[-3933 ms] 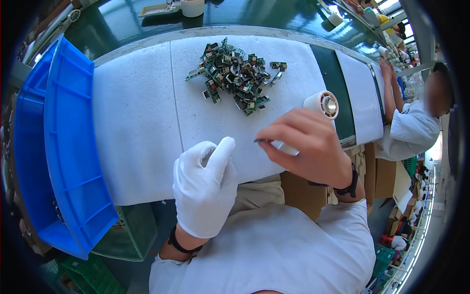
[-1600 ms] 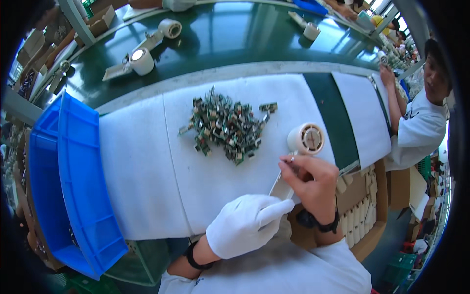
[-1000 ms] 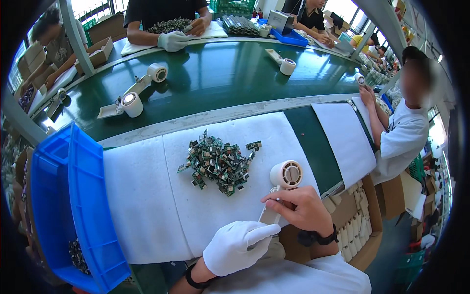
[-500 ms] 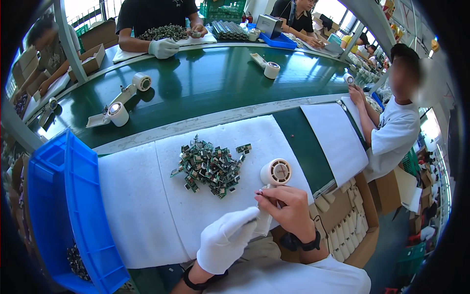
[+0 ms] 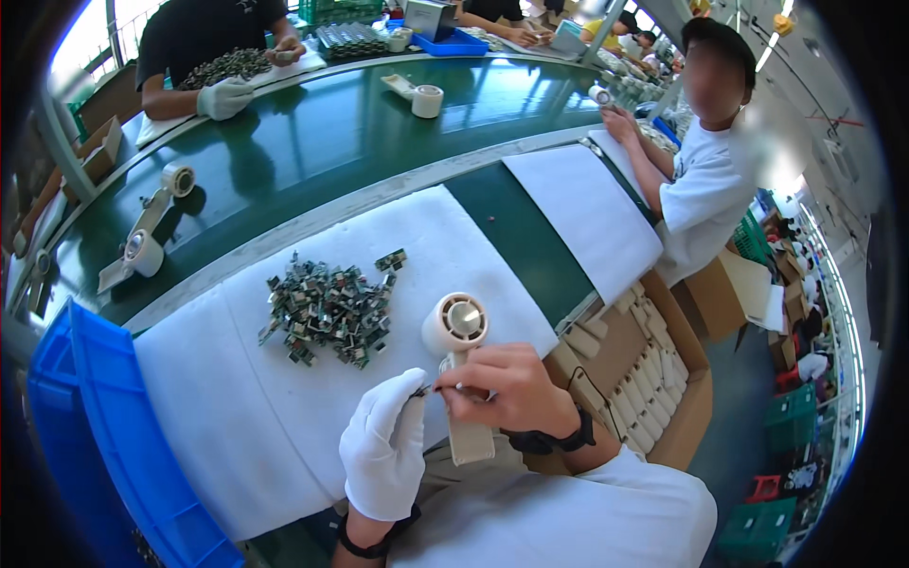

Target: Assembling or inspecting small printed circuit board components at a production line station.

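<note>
One small dark piece (image 5: 422, 390) between left hand (image 5: 383, 447) and right hand (image 5: 513, 384)

The left hand, in a white glove, pinches the piece at its fingertips, thumb against fingers. The right hand is bare; its thumb and forefinger are drawn close together at the same piece, but whether they grip it too I cannot tell.

Just beyond the right hand stands the round head of a white fan unit (image 5: 436, 331), and its flat handle (image 5: 470, 443) runs beneath that hand, the end coming out on the near side. Whether the hand touches the handle is hidden.

Beyond the left hand and a little to its left lies a heap of circuit boards (image 5: 327, 314), with a single board (image 5: 390, 259) at the heap's far right edge. All these are on a white foam sheet (image 5: 213, 379). Left of the left hand is a blue bin (image 5: 142, 445). Right of the right hand, an open carton (image 5: 684, 418) holds white parts (image 5: 644, 405), many in rows. Farther beyond both hands runs a green belt (image 5: 312, 133).
</note>
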`<state>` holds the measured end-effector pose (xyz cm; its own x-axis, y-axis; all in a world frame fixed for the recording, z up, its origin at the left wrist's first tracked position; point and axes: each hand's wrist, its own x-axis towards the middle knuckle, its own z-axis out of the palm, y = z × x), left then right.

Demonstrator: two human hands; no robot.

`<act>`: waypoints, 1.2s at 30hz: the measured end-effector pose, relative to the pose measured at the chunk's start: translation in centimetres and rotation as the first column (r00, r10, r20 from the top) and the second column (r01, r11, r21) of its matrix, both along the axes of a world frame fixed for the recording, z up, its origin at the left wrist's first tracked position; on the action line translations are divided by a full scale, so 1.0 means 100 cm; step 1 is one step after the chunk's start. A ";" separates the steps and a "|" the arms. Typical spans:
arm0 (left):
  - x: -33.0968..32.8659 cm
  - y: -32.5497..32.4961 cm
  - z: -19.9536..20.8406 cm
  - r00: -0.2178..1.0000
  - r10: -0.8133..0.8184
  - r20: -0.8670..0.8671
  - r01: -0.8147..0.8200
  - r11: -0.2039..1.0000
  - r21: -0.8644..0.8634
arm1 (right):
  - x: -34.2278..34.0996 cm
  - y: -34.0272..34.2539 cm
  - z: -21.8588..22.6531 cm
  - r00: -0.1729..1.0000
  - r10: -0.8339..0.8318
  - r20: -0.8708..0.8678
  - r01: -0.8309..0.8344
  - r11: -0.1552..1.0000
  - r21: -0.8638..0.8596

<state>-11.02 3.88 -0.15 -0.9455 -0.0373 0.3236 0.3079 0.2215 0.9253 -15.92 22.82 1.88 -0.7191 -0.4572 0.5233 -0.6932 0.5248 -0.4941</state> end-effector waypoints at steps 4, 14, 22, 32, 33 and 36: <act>-0.001 0.002 0.001 0.994 0.016 -0.111 -0.026 0.996 -0.088 | 0.007 -0.001 0.001 1.000 0.009 0.012 -0.009 1.000 -0.017; 0.010 0.001 0.001 0.996 0.061 -0.065 -0.064 0.997 -0.047 | 0.015 -0.004 0.000 0.999 0.021 0.037 -0.021 1.000 -0.022; -0.003 0.002 -0.007 0.996 0.077 -0.046 -0.077 0.997 -0.002 | 0.011 -0.005 0.009 0.992 -0.067 0.106 0.067 0.998 0.000; -0.003 0.002 -0.014 0.999 0.045 -0.003 -0.045 0.997 0.058 | 0.013 -0.013 0.007 0.977 -0.110 0.182 0.113 0.994 -0.005; -0.002 0.001 -0.014 0.999 0.041 -0.005 -0.041 0.998 0.045 | 0.014 -0.013 0.008 0.977 -0.112 0.184 0.114 0.993 -0.001; 0.000 0.001 -0.015 0.999 0.040 -0.017 -0.039 0.999 0.028 | 0.014 -0.011 0.010 0.980 -0.109 0.164 0.107 0.994 0.021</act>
